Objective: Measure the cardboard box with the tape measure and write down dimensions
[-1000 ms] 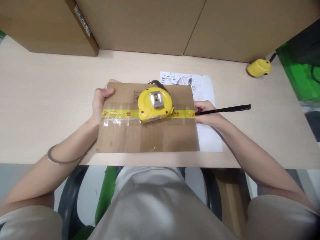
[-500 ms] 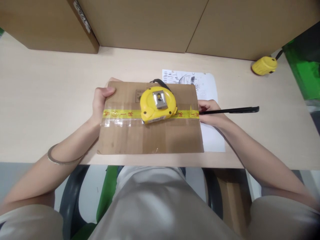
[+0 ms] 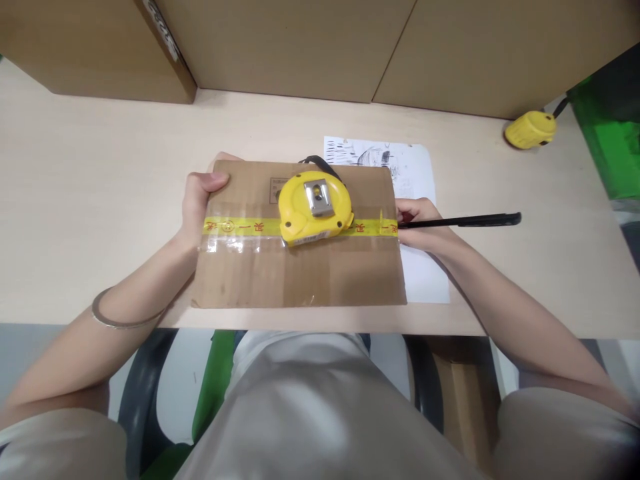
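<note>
A brown cardboard box (image 3: 250, 273) with yellow printed tape across it sits in front of me above the table edge. My left hand (image 3: 200, 193) grips its left side, thumb on top and the other fingers mostly hidden behind. Against the right side is my right hand (image 3: 423, 223), closed around a black pen (image 3: 480, 220) that sticks out to the right; its fingertips are partly hidden by the box. On top of the box lies a yellow tape measure (image 3: 300, 207), its metal clip facing up and a black strap behind it. Neither hand touches the tape measure.
Under the box and right hand lies a white paper (image 3: 425, 280) with black pen marks. A second yellow tape measure (image 3: 531, 130) stands at the back right. Large cardboard boxes (image 3: 290, 53) line the back of the table (image 3: 90, 200). A green object (image 3: 610, 147) is at the right edge.
Almost nothing differs. The box's left side and my left hand sit very slightly further left; the pen has barely shifted right.
</note>
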`<act>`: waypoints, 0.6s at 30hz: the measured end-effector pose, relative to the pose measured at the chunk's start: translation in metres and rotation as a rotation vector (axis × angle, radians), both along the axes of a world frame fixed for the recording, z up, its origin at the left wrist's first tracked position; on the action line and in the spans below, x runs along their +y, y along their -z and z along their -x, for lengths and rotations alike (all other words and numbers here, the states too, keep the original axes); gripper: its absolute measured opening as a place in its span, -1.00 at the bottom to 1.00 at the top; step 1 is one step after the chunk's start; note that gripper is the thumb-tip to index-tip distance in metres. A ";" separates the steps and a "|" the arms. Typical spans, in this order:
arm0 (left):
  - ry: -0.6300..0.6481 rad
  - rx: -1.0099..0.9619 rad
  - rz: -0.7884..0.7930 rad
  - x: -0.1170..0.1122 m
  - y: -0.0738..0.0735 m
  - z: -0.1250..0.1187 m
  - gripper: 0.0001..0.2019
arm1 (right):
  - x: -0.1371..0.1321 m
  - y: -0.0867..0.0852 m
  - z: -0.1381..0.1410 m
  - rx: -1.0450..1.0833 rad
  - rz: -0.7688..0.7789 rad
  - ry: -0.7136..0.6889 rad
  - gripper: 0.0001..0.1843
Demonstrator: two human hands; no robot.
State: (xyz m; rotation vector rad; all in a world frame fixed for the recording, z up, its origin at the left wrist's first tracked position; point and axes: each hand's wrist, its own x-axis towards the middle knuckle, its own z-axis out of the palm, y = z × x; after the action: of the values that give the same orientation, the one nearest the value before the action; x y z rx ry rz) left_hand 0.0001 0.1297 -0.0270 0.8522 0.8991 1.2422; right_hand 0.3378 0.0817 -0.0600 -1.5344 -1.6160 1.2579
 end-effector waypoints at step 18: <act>0.014 0.030 -0.007 0.001 0.005 0.004 -0.80 | -0.003 -0.007 -0.002 0.029 0.069 0.052 -0.52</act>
State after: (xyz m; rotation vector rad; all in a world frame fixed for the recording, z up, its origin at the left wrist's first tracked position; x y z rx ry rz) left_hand -0.0041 0.1309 -0.0323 0.8830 0.9123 1.2239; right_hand 0.3399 0.0784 -0.0533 -1.5822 -1.5195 1.3144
